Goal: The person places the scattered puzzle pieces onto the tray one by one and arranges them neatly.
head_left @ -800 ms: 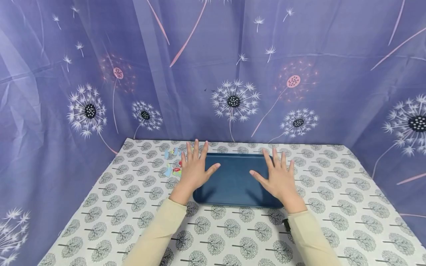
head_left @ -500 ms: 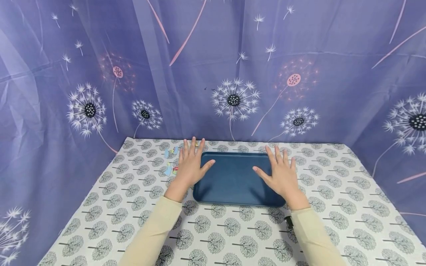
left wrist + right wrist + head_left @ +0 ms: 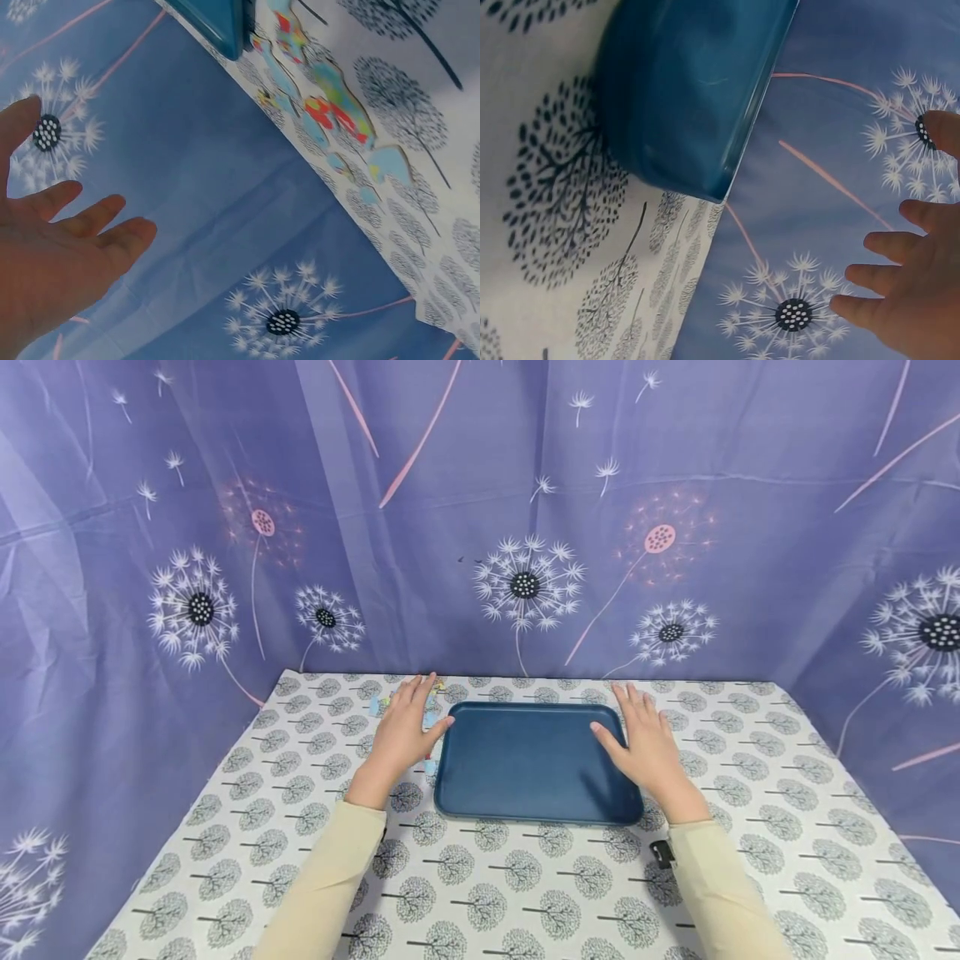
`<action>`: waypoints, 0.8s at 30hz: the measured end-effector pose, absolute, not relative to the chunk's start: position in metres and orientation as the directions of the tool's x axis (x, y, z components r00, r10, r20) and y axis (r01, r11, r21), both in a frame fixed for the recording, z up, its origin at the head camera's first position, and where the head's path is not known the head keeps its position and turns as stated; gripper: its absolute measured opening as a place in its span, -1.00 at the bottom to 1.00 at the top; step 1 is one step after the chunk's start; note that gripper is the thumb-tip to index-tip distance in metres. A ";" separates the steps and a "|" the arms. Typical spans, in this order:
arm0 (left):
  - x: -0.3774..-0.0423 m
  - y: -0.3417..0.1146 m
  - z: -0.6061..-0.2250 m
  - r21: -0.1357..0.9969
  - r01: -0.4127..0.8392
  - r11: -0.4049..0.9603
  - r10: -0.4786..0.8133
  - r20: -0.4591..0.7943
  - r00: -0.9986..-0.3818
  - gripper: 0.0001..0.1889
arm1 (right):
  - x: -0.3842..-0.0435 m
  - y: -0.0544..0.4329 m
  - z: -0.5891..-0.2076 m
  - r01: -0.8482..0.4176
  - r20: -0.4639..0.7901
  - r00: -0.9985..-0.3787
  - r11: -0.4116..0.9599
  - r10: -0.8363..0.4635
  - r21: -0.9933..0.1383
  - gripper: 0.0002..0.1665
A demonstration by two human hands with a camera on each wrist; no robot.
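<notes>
the tray (image 3: 532,764) lies on the surface (image 3: 300,793) between your left hand (image 3: 400,731) and right hand (image 3: 645,743), long axis running side to side; the pieces (image 3: 337,94) sit off its left end, nearer your left hand. both hands are loose, gripping nothing.

Left fingers (image 3: 424,691), right fingers (image 3: 624,702) farther apart than before

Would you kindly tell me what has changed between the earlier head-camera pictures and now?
The left hand has moved left and the right hand right, so they are farther apart; neither took hold of anything. The blue tray stayed where it was.
</notes>
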State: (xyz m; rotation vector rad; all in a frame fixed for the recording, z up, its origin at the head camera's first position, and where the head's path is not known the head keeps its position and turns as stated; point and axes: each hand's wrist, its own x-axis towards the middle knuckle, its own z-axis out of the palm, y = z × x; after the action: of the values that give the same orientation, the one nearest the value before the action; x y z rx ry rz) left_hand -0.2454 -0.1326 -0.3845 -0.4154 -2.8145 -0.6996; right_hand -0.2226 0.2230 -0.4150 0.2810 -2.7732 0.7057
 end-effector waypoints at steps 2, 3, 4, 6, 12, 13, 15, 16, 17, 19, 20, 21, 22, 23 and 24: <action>-0.247 -0.137 -0.385 0.442 0.312 0.841 0.208 0.270 -0.940 -0.20 | -0.223 0.226 -0.415 -0.260 0.305 -0.944 0.844 -0.122 -0.469 -0.09; -0.247 -0.139 -0.385 0.449 0.307 0.839 0.202 0.267 -0.942 -0.21 | -0.223 0.227 -0.415 -0.263 0.304 -0.945 0.835 -0.121 -0.484 -0.10; -0.248 -0.141 -0.386 0.460 0.302 0.835 0.196 0.263 -0.945 -0.21 | -0.224 0.228 -0.415 -0.266 0.303 -0.945 0.825 -0.122 -0.498 -0.10; -0.250 -0.144 -0.387 0.485 0.289 0.825 0.182 0.255 -0.950 -0.21 | -0.225 0.230 -0.416 -0.270 0.296 -0.947 0.808 -0.125 -0.523 -0.11; -0.254 -0.151 -0.392 0.553 0.239 0.798 0.142 0.214 -0.967 -0.20 | -0.228 0.238 -0.419 -0.244 0.232 -0.965 0.753 -0.124 -0.611 -0.08; -0.254 -0.152 -0.393 0.564 0.228 0.794 0.136 0.201 -0.970 -0.20 | -0.228 0.239 -0.419 -0.229 0.212 -0.970 0.744 -0.120 -0.628 -0.08; -0.255 -0.153 -0.394 0.598 0.205 0.775 0.127 0.170 -0.977 -0.19 | -0.228 0.241 -0.419 -0.205 0.181 -0.977 0.721 -0.112 -0.661 -0.08; -0.256 -0.153 -0.395 0.620 0.190 0.761 0.120 0.153 -0.981 -0.19 | -0.229 0.243 -0.420 -0.194 0.164 -0.980 0.706 -0.111 -0.681 -0.09; -0.256 -0.154 -0.395 0.642 0.172 0.747 0.114 0.132 -0.985 -0.19 | -0.229 0.244 -0.420 -0.187 0.151 -0.982 0.687 -0.113 -0.702 -0.09; -0.256 -0.154 -0.396 0.691 0.133 0.711 0.101 0.087 -0.991 -0.19 | -0.230 0.247 -0.419 -0.172 0.122 -0.985 0.644 -0.121 -0.745 -0.10; -0.257 -0.154 -0.397 0.713 0.116 0.692 0.097 0.068 -0.993 -0.20 | -0.230 0.248 -0.419 -0.162 0.105 -0.986 0.615 -0.128 -0.772 -0.11; -0.257 -0.154 -0.397 0.728 0.101 0.678 0.092 0.052 -0.994 -0.21 | -0.231 0.249 -0.418 -0.149 0.086 -0.987 0.583 -0.135 -0.798 -0.11; -0.257 -0.154 -0.398 0.739 0.087 0.668 0.087 0.038 -0.995 -0.22 | -0.231 0.251 -0.418 -0.129 0.060 -0.988 0.555 -0.140 -0.822 -0.10; -0.258 -0.154 -0.399 0.748 0.075 0.659 0.084 0.026 -0.996 -0.23 | -0.231 0.253 -0.418 -0.110 0.037 -0.988 0.526 -0.147 -0.843 -0.10; -0.259 -0.154 -0.400 0.754 0.066 0.653 0.081 0.017 -0.997 -0.24 | -0.231 0.255 -0.419 -0.086 0.012 -0.989 0.505 -0.149 -0.859 -0.10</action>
State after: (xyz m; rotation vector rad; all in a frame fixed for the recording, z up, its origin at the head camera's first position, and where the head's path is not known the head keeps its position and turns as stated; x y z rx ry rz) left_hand -0.2585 -0.1544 -0.3996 -0.1273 -2.8733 -1.3092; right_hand -0.2312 0.2548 -0.4188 0.2174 -2.7801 1.5798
